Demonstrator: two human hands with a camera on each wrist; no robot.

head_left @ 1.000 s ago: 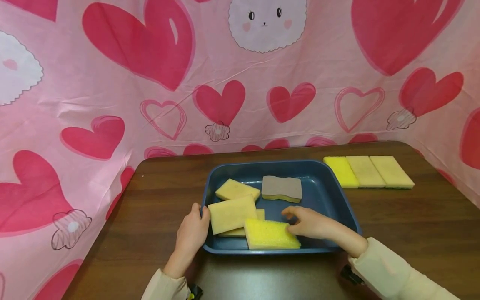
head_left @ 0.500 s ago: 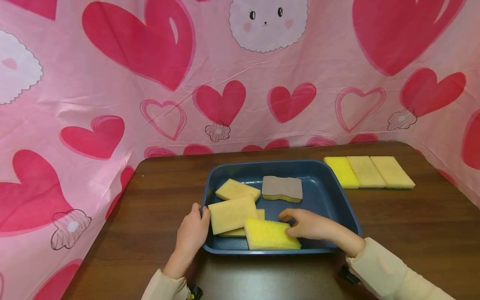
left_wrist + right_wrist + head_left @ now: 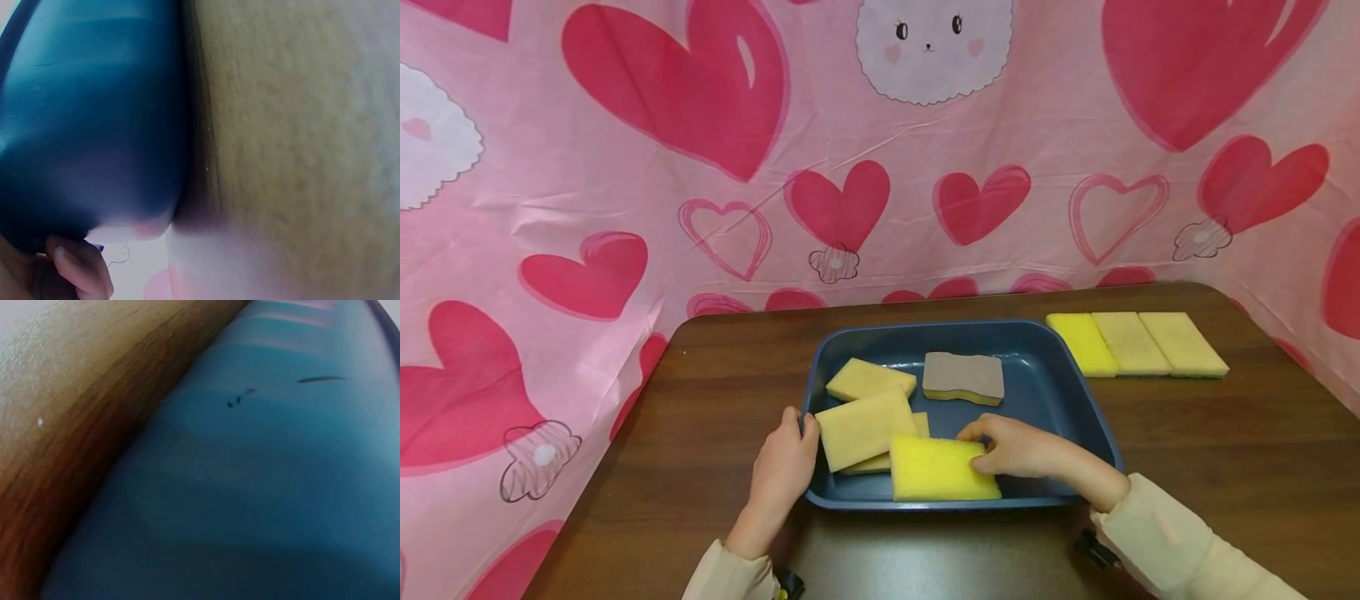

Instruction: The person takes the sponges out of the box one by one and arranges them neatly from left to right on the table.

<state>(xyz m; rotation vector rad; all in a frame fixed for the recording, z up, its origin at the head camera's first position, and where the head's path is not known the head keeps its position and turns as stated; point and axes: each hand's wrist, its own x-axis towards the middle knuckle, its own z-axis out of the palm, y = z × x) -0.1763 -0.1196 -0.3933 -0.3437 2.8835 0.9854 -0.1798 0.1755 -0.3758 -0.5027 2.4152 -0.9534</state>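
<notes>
At the left side of a dark blue baking pan (image 3: 835,502), my left hand (image 3: 784,467) grips the rim; the left wrist view shows its curled fingertips (image 3: 78,269) against the pan's edge. My right hand (image 3: 1026,450) reaches inside and pinches the right end of a bright yellow sponge (image 3: 936,471), its thumb on the near face. That sponge leans near the pan's front wall. Pale yellow sponges overlap to its left, the top one (image 3: 861,429) tilted. Only the pan's outer wall (image 3: 250,487) and the table fill the right wrist view; the right hand is out of it.
A grey-topped wavy sponge (image 3: 962,377) lies at the back of the pan, with another pale sponge (image 3: 868,380) to its left. Right of the pan, a bright yellow sponge (image 3: 1082,343) and two pale ones (image 3: 1183,343) lie in a row on the wooden table (image 3: 700,400).
The bright yellow sponge has turned slightly and now faces forward more upright in my right hand. The pale sponges beside it have shifted a little. My left hand stays on the rim.
</notes>
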